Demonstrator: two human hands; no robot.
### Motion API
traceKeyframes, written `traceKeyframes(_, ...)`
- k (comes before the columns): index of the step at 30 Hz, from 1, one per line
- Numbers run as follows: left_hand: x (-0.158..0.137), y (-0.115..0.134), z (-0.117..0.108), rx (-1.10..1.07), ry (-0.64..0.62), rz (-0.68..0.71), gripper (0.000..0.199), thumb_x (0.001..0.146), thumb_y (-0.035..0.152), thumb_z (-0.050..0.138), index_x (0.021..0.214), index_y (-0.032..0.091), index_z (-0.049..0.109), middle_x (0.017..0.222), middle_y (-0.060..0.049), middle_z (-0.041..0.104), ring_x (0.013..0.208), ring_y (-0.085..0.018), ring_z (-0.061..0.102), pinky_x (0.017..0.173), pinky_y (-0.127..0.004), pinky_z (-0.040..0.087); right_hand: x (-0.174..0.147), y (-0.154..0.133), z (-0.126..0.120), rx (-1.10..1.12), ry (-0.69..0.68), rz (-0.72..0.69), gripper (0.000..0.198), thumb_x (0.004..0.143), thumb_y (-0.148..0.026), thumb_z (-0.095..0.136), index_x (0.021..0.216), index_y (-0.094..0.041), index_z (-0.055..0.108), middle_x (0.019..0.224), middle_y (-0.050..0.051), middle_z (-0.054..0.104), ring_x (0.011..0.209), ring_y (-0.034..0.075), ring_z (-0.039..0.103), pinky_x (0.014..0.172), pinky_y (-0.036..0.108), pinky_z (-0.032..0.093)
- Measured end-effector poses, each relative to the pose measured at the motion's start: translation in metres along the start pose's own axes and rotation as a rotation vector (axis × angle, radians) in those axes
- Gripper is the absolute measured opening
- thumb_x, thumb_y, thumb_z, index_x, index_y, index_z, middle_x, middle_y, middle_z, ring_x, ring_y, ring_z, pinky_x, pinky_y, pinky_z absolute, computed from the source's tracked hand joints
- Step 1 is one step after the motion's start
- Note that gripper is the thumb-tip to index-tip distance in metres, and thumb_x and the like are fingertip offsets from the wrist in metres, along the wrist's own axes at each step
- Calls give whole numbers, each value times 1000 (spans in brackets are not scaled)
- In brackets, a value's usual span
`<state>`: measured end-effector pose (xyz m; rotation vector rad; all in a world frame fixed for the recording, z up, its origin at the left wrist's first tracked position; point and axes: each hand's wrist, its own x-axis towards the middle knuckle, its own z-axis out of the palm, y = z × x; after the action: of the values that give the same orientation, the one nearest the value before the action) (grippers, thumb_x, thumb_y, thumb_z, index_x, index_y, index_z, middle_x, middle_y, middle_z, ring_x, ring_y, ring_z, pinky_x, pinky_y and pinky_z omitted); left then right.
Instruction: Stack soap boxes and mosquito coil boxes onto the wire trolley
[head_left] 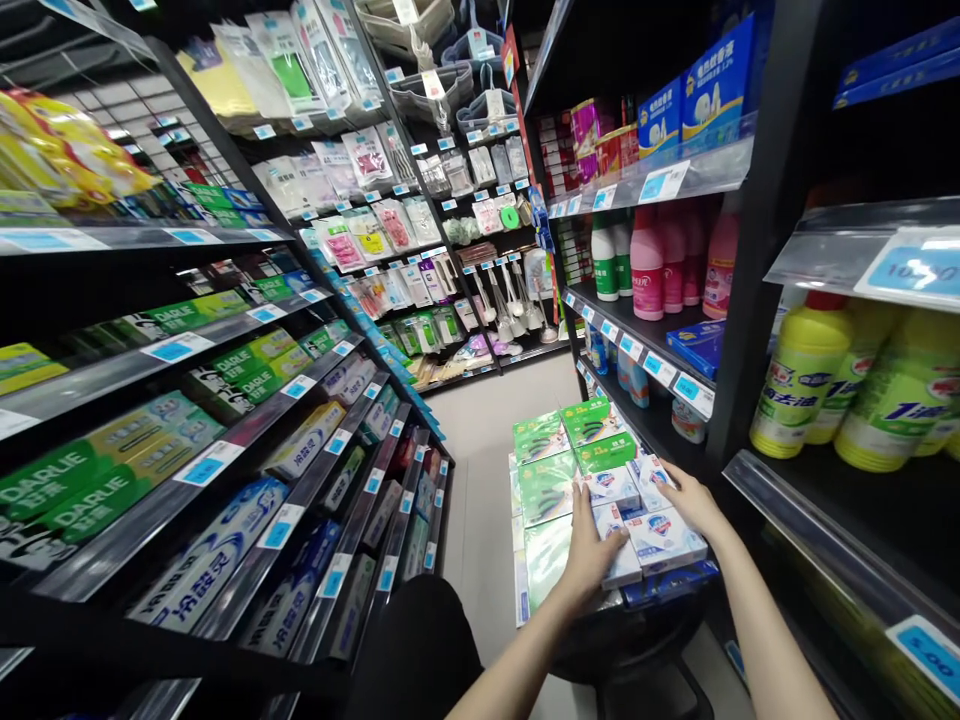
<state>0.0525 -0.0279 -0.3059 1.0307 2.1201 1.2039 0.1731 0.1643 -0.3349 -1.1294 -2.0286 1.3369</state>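
My left hand (589, 552) lies on the stacked goods with its fingers stretched out and its thumb spread over a white soap box (625, 570). My right hand (695, 502) is at the right side of the pile. Its fingers are extended and touch the edge of another soap box (651, 480). Several such white boxes with blue-and-red logos sit together between and below the hands. Green printed boxes (551, 487) lie beside and beyond them. Everything rests on top of a black stool or stand (637, 640), mostly hidden underneath.
Shelves of toothpaste boxes (225, 560) run along the left. On the right, a shelf holds pink bottles (649, 265) and yellow cleaner bottles (802, 370). Hanging packets and ladles (514, 300) are at the aisle's end. My dark-clothed knee (424, 640) is at the bottom.
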Motion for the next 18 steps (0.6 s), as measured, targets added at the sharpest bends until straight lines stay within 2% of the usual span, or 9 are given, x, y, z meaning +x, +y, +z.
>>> traceKeyframes(3,4,2,10,-37,41,-66,102,67,26,64,149,5,6,158,-13,-3,146,-21,-4,119,-30,3,5,4,4,-32,0,-9,52,75,-29,57,125,-18,60,110,8,69,105,26,62,91,36,46)
traceKeyframes(12,8,-11,19,-89,91,-96,96,71,29,59,150,10,7,159,-7,-2,146,-16,-2,118,-25,3,10,20,2,90,-49,-23,53,71,-30,60,124,-21,61,107,5,70,98,25,65,89,36,47)
traceKeyframes(15,9,-11,21,-102,113,-90,96,71,28,58,150,11,5,159,-7,-1,146,-16,-3,118,-26,3,9,18,0,124,-40,-22,53,70,-31,61,122,-22,62,108,5,70,100,25,65,89,36,47)
traceKeyframes(18,8,-7,23,-96,122,-100,97,70,26,57,150,10,6,159,-7,-2,146,-16,-4,118,-26,1,4,9,-2,47,-28,1,52,72,-30,60,123,-22,62,110,5,69,101,25,64,90,36,46)
